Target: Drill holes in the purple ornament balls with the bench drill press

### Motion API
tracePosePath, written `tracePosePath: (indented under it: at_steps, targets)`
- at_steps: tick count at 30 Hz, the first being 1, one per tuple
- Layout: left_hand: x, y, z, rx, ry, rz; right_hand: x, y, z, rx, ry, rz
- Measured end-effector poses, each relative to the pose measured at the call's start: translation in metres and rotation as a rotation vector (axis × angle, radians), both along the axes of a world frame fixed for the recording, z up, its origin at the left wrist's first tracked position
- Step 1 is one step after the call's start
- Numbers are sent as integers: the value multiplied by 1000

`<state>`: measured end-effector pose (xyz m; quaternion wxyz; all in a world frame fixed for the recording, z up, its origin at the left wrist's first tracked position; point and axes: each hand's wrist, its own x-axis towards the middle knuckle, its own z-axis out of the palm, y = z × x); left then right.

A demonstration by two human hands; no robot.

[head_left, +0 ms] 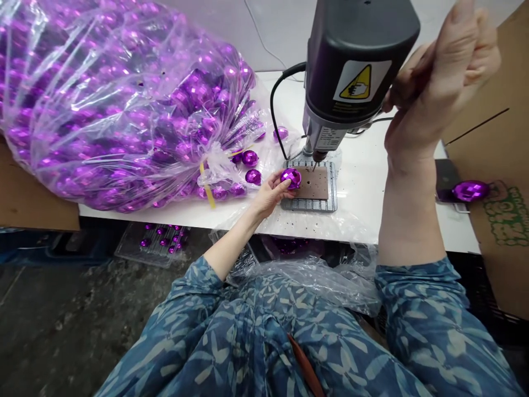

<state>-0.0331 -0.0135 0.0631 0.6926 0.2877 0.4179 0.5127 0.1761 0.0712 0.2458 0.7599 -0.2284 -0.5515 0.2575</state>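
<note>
In my left hand (270,194) is a shiny purple faceted ball (291,178), pinched in the fingertips over the left edge of a brown board (316,187). That board, with a dark hole and scattered specks, lies on the slotted metal base (308,205) of a drill press (361,60). The thin drill bit (314,165) points down above the board, to the right of the ball. My right hand (450,71) is raised beside the motor housing, its fingers closed around the press's handle, which the hand mostly hides.
A big clear bag (124,105) of purple balls fills the left of the white table (359,204). Loose balls (253,176) lie near its tied neck. Another purple ball (471,191) sits at the right by a cardboard box (496,165). A tray (142,253) of balls is below.
</note>
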Motion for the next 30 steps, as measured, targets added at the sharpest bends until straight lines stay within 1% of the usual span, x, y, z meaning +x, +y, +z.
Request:
tracePosePath:
  at_steps: [4, 8, 13, 14, 15, 16, 17, 18, 20, 21, 23, 25, 26, 27, 28, 30]
  targets:
    - [10, 18, -13, 88, 149, 1, -1, 1, 2, -17, 37, 3]
    - [17, 35, -22, 140, 240, 14, 0, 1, 2, -2, 22, 15]
    - [17, 46, -26, 149, 298, -20, 4, 3, -2, 13, -21, 7]
    - [17, 46, -26, 153, 332, -13, 4, 3, -2, 20, -25, 5]
    - [16, 44, -26, 158, 392, 22, 4, 3, -2, 24, -25, 4]
    - [14, 42, -25, 170, 478, 97, 3, 2, -2, 27, -21, 2]
    - [13, 37, -25, 193, 583, 211, 3, 2, -2, 27, -11, -1]
    - [11, 30, -24, 233, 697, 354, 2, 1, -2, 28, -3, -3]
    - [6, 13, -22, 374, 888, 632, 2, 0, -1, 28, 5, -3]
    - [4, 4, -20, 477, 949, 732, 2, -1, 0, 24, 3, 1]
    - [-1, -12, -14, 704, 984, 849, 1, -3, 1, 9, -1, 11]
    - [-5, -19, -5, 887, 907, 916, 1, -4, 3, -12, 2, 12]
    - [-7, -18, 1, 948, 847, 918, 1, -5, 3, -17, 5, 8]
    - [-8, -14, 7, 991, 797, 878, 1, -5, 4, -19, 8, 4]
    - [-10, -7, 12, 1017, 766, 788, 1, -6, 4, -22, 8, 2]
    - [-11, 14, 21, 1004, 768, 494, 0, -7, 5, -24, 2, 2]
